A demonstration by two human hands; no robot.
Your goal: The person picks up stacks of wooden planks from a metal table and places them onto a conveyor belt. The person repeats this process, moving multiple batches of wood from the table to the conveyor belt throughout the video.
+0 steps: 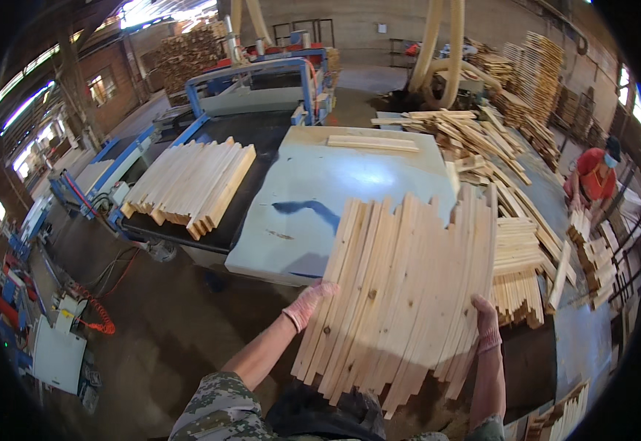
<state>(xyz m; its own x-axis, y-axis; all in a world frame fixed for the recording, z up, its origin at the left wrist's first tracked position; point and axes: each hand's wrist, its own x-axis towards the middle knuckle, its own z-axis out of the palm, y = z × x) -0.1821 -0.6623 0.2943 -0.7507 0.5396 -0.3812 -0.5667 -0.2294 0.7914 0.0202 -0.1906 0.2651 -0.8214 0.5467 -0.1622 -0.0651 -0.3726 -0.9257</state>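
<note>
Between my two gloved hands is a wide row of pale wooden strips [401, 294], pressed side by side with uneven ends. My left hand [309, 303] grips its left edge, and my right hand [486, 320] grips the right edge. Both hands are closed on the row, with the fingertips partly hidden beneath or behind it. The row is tilted, its far end over the pale worktable [276, 242]. To the left, a second row of wooden strips [195, 180] lies on the black conveyor belt [240, 213].
A single strip [372, 143] lies at the worktable's far side. Behind the belt stands a blue-framed machine [254, 81]. Loose boards [475, 140] are heaped to the right, near a bundle of strips [517, 272]. A person in red [596, 180] handles wood at far right.
</note>
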